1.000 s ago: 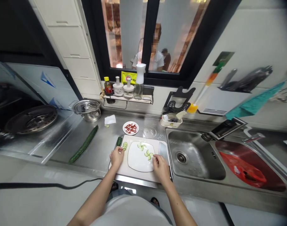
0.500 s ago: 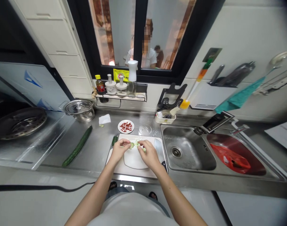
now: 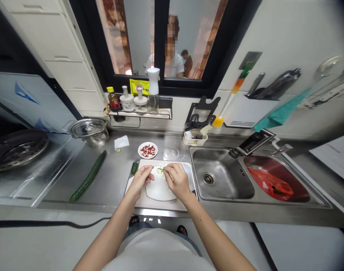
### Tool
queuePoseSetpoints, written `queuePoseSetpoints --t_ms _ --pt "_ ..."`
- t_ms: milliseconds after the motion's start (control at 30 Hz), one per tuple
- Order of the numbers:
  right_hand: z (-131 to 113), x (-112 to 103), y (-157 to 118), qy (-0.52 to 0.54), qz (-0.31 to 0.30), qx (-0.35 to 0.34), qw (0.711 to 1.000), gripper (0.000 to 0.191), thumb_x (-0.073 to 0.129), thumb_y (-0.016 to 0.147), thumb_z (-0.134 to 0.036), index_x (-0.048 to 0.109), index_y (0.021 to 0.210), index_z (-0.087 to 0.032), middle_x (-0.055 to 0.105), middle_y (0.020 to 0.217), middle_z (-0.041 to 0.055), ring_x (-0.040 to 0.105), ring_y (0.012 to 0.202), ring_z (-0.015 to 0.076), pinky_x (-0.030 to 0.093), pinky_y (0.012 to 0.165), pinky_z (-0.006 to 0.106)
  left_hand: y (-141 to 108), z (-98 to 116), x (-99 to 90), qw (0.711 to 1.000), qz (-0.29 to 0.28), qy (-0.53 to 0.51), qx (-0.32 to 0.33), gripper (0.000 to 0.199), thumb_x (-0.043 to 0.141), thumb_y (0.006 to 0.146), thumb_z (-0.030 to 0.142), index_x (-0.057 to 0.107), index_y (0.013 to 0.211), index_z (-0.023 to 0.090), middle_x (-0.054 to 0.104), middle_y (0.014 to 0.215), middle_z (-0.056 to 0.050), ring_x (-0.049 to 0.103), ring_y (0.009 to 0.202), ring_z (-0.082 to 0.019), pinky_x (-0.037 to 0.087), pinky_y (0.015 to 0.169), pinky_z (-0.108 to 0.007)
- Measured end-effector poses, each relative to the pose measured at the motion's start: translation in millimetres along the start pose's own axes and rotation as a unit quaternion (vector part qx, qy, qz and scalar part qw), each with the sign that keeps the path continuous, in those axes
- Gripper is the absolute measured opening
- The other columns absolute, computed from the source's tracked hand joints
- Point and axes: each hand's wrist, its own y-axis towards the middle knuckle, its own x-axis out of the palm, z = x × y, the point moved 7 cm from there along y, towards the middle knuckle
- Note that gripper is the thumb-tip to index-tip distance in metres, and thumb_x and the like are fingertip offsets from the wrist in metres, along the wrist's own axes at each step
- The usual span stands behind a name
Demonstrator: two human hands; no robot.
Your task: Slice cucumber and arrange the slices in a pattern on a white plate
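A white plate point(image 3: 157, 191) lies on the cutting board point(image 3: 160, 205), with thin cucumber slices point(image 3: 160, 171) near its far edge. Over the plate's left side is my left hand point(image 3: 142, 178), thumb and index finger close together; whether anything small is between them cannot be made out. My right hand point(image 3: 177, 180) pinches a thin cucumber slice point(image 3: 160, 168), seen edge-on, above the plate. A short cucumber piece point(image 3: 134, 168) rests at the board's upper left corner. The knife blade point(image 3: 188, 170) shows on the right side of the board, partly behind my right hand.
On the counter are a long cucumber point(image 3: 89, 177), a dish of red pieces point(image 3: 147, 150), a white tissue point(image 3: 121, 142) and a lidded pot point(image 3: 89, 131). A double sink point(image 3: 222, 177) is at the right, with a red bag point(image 3: 270, 184). A spice rack point(image 3: 140, 113) hangs behind.
The cucumber slice that was at my left fingertips is no longer there. My right hand now pinches a slice edge-on. The whole view has shifted slightly.
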Motion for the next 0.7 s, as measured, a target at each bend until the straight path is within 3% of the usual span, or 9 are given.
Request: queuePoseSetpoints --t_ms 100,267,433,700 --pt "-10 -14 2 -0.045 0.038 -0.06 0.996 0.02 0.052 0.086 -0.014 0.062 0.1 -0.023 0.062 0.09 0.0069 0.054 0.087 0.0192 0.046 0.077 0.035 -8 9 13.5 0.997 -0.051 -0.039 -0.039 0.055 0.065 0.069 0.056 0.056 0.108 0.017 0.062 0.064 0.0 0.048 0.05 -0.007 0.024 0.046 -0.017" --pt "-18 -25 3 -0.08 0.059 -0.104 0.99 0.026 0.053 0.084 -0.012 0.062 0.105 -0.025 0.063 0.091 0.0063 0.056 0.088 0.0183 0.048 0.078 0.034 -17 33 29.9 0.995 -0.081 -0.053 -0.024 0.055 0.068 0.069 0.046 0.054 0.115 0.019 0.063 0.068 0.0 0.051 0.056 -0.008 0.027 0.049 -0.017" --pt "-15 -22 0 -0.108 0.026 -0.091 0.99 0.025 0.05 0.087 -0.016 0.064 0.103 -0.028 0.064 0.09 0.0059 0.056 0.088 0.019 0.049 0.077 0.035 -17 40 29.7 0.997 -0.072 -0.022 0.013 0.056 0.07 0.067 0.038 0.054 0.118 0.021 0.064 0.07 0.0 0.054 0.062 -0.009 0.031 0.053 -0.019" --pt "-3 -11 -4 -0.065 -0.037 -0.044 0.996 0.023 0.047 0.091 -0.023 0.065 0.103 -0.028 0.063 0.094 0.0073 0.055 0.091 0.02 0.048 0.078 0.037 -15 46 25.6 0.996 -0.066 -0.005 0.065 0.059 0.074 0.064 0.034 0.054 0.118 0.02 0.061 0.068 0.003 0.055 0.063 -0.01 0.038 0.061 -0.02"
